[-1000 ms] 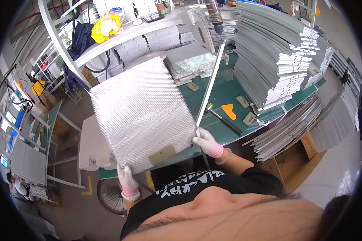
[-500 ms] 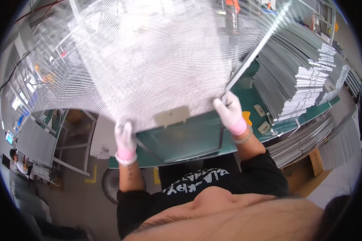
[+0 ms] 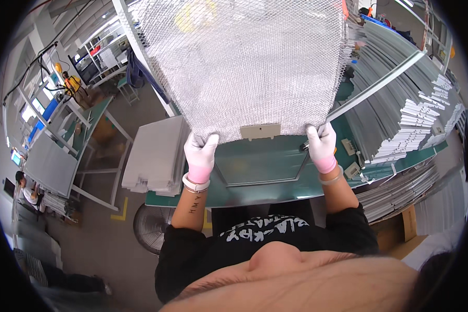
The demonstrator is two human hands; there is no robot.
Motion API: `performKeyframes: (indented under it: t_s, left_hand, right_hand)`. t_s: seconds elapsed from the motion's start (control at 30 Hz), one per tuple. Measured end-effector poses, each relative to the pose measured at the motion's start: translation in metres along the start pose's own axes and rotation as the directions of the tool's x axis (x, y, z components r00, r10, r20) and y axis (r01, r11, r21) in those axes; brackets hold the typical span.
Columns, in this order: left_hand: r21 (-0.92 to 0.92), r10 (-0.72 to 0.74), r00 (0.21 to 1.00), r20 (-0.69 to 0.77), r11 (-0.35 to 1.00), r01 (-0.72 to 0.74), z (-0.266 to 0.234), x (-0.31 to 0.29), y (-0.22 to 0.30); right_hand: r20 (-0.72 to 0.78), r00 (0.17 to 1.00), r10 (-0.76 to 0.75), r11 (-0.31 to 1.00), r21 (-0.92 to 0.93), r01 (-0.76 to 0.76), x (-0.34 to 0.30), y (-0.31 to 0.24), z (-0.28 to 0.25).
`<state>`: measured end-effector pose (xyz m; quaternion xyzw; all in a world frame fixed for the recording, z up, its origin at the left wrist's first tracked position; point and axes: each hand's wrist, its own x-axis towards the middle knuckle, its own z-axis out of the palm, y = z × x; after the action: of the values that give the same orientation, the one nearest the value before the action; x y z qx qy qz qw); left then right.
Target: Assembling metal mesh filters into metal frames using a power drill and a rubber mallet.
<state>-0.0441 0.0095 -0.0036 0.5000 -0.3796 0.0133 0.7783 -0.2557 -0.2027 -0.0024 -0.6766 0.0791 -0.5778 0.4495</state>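
Observation:
A sheet of silvery metal mesh (image 3: 244, 78) is raised in front of me over the table, its far part running out of the top of the view. My left hand (image 3: 199, 155), in a white glove with a pink cuff, pinches its near left corner. At the near right corner my right hand (image 3: 322, 147), gloved the same way, grips it too. A small beige plate (image 3: 260, 131) sits on the near edge of the mesh between my hands. Below lies a thin rectangular frame (image 3: 265, 182) on the green table (image 3: 234, 195), partly hidden by the mesh.
Stacked grey panels (image 3: 395, 88) stand at the right, with more sheets (image 3: 400, 182) beneath. A pile of white panels (image 3: 153, 151) is at the left. A round fan (image 3: 153, 229) stands on the floor. Two people work farther left, one in yellow (image 3: 73, 86).
The mesh has gone from blurred and widely spread to narrower and sharper. Both hands, still gripping its corners, appear farther right and a little higher in view.

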Motion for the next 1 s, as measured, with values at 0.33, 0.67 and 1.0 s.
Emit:
performKeyframes:
  t_s: [0.33,0.67,1.0]
  left_hand:
    - [0.006,-0.077,0.994,0.084,0.997,0.077,-0.027,-0.037,-0.061]
    - [0.179,-0.171,0.877,0.449,0.979,0.099,-0.063,-0.007,-0.025]
    - [-0.115,0.051,0.998,0.044,0.992,-0.045,-0.012,0.010,-0.012]
  right_hand:
    - [0.122,0.990,0.076,0.997,-0.037,-0.072,-0.038,0.057,-0.004]
    - [0.455,0.878,0.151,0.926,0.247,-0.287,-0.002,0.010,-0.035]
    - [-0.067,0.976,0.208,0.966,-0.146,-0.215,0.008,-0.009,0.003]
